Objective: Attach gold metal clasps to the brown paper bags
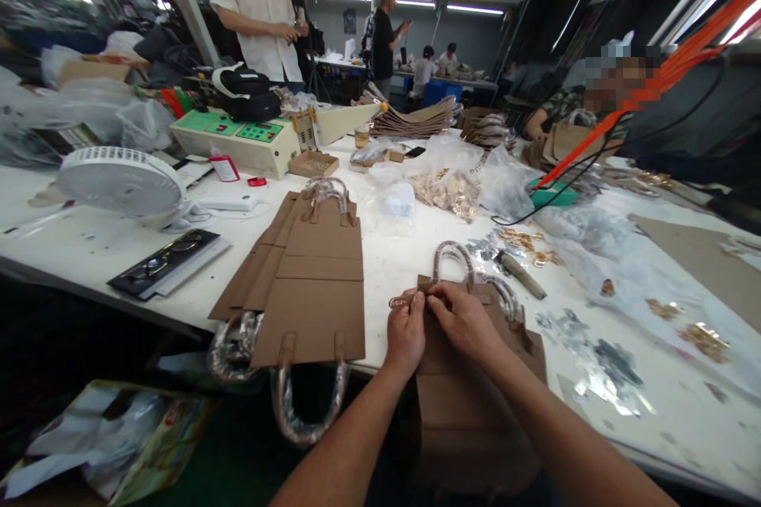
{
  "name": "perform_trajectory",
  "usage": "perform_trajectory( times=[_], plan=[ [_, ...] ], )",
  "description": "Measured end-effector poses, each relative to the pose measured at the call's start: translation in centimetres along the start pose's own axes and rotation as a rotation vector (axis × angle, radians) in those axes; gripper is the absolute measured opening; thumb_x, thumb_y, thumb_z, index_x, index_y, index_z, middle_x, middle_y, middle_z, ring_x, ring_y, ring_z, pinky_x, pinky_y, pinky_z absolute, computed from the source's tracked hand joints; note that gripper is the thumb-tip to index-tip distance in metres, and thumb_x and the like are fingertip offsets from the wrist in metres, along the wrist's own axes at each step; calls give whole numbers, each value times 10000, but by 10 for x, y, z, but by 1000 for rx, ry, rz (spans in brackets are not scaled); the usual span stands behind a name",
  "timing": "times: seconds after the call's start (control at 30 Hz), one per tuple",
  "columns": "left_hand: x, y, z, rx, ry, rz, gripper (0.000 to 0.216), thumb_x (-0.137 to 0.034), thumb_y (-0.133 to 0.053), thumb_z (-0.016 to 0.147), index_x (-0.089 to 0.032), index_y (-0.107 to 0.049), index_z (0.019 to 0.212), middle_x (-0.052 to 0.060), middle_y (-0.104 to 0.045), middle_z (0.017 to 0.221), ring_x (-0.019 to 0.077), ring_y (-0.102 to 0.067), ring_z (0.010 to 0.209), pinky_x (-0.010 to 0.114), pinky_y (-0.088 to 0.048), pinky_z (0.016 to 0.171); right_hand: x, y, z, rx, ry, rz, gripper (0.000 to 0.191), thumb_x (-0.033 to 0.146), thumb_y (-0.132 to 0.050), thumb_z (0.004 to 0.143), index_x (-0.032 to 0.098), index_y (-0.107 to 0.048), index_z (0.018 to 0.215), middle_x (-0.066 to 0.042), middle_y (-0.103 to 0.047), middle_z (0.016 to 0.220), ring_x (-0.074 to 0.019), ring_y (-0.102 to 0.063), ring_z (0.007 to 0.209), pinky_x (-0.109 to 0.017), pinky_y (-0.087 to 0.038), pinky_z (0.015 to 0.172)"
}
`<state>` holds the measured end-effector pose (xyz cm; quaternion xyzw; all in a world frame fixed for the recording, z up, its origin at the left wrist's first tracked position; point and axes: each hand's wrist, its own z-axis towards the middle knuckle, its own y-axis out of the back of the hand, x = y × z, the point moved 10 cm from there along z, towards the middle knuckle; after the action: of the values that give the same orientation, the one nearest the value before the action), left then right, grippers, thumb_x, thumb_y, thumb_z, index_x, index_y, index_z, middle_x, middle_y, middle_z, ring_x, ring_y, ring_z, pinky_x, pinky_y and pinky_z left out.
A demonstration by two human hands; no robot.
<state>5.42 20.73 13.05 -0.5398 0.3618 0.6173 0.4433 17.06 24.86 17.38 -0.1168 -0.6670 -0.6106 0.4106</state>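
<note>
– How far along?
– Midway, I'd judge: on the white table (89, 245), a stack of flat brown bags (309, 285) looks done. Just right of the stack, one bag (469, 404); left hand (406, 335) and right hand (468, 322) meet at its top, both pinching a small ring (399, 302)
</note>
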Motion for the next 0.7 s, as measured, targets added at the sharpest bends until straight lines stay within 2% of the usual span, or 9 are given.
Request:
perform_trajectory(
  times=[0.13,0.3,0.4,0.47,0.57,0.63,0.7],
  plan=[
    [-13,1,0,-7,-49,43,414,-439,-419,1030,-173,-729,1095,64,-707,1119,165,-638,1006,285,-451,958,-12,1,0,-44,-104,122,259,411,-571,927,195,-613,1063,4,-677,786,-122,-626,626,-246,-445,656],
    [-14,2,4,8,-67,68,436,-449,-401,1033,-170,-729,1096,73,-700,1145,182,-632,1077,299,-447,1004,-16,-4,8,-41,-153,254,212,377,-618,898,167,-613,924,18,-658,723,-97,-604,532,-217,-446,581],
    [-1,5,7,-4,-3,60,470,-518,-421,1011,-167,-703,1147,75,-690,1179,199,-621,1120,317,-436,1037,-10,-8,7,-17,-122,330,206,355,-594,915,156,-652,914,4,-659,713,-103,-602,544,-218,-458,576],
    [11,8,9,-16,83,51,542,-597,-443,977,-150,-686,1164,87,-690,1179,223,-620,1129,340,-426,1059,0,-3,3,-15,-25,318,206,331,-597,917,165,-704,973,-14,-694,794,-114,-637,651,-226,-495,674],
    [22,10,11,-6,180,53,615,-677,-455,932,-153,-676,1167,86,-694,1171,247,-617,1147,360,-413,1085,-3,29,-1,-140,68,254,267,345,-636,898,218,-742,1107,-23,-727,999,-140,-664,866,-247,-508,836],
    [25,11,10,1,222,68,643,-713,-457,907,-165,-672,1165,78,-698,1162,260,-615,1160,365,-422,1081,-33,70,2,-312,3,208,298,408,-628,901,223,-748,1101,-25,-726,1017,-147,-658,884,-254,-505,833],
    [28,13,10,5,274,89,693,-762,-454,872,-168,-673,1153,80,-703,1143,278,-621,1150,376,-445,1061,-81,116,8,-472,-123,114,340,472,-588,910,211,-753,1053,-27,-726,976,-142,-648,830,-257,-499,801]
  ],
)
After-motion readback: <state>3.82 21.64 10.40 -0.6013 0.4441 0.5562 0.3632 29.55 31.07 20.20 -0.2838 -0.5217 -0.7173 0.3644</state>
